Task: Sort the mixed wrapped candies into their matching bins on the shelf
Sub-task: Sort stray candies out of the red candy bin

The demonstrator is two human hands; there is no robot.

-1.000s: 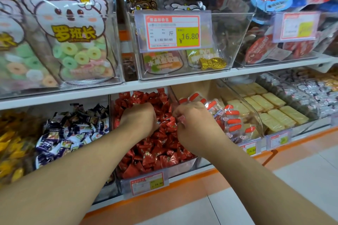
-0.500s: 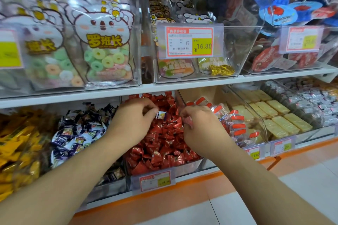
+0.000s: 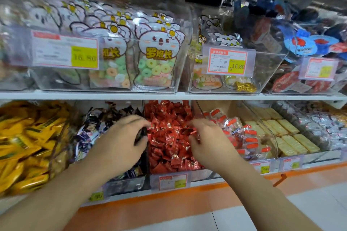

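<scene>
A clear bin of red wrapped candies point(image 3: 169, 148) sits in the middle of the lower shelf. To its left is a bin of dark blue and white wrapped candies point(image 3: 93, 129). My left hand point(image 3: 120, 140) hovers at the divider between these two bins and pinches a dark wrapped candy point(image 3: 140, 134) between thumb and fingers. My right hand point(image 3: 206, 142) rests in the right side of the red bin, its curled fingers pinching a red candy point(image 3: 193, 133). A bin of clear packets with red-orange labels point(image 3: 242, 133) lies just right of that hand.
Yellow wrapped candies point(image 3: 22, 146) fill the far-left bin. Pale yellow bars point(image 3: 285, 133) and silver candies point(image 3: 319, 124) fill bins to the right. The upper shelf point(image 3: 180, 95) carries clear bins of bear-shaped gummy bags point(image 3: 157, 62) and price tags. An orange floor strip point(image 3: 169, 204) runs below.
My left hand has drawn left out of the red pile to the bin divider, now with a dark candy in its fingers. My right hand stays in the red bin. The view has shifted left.
</scene>
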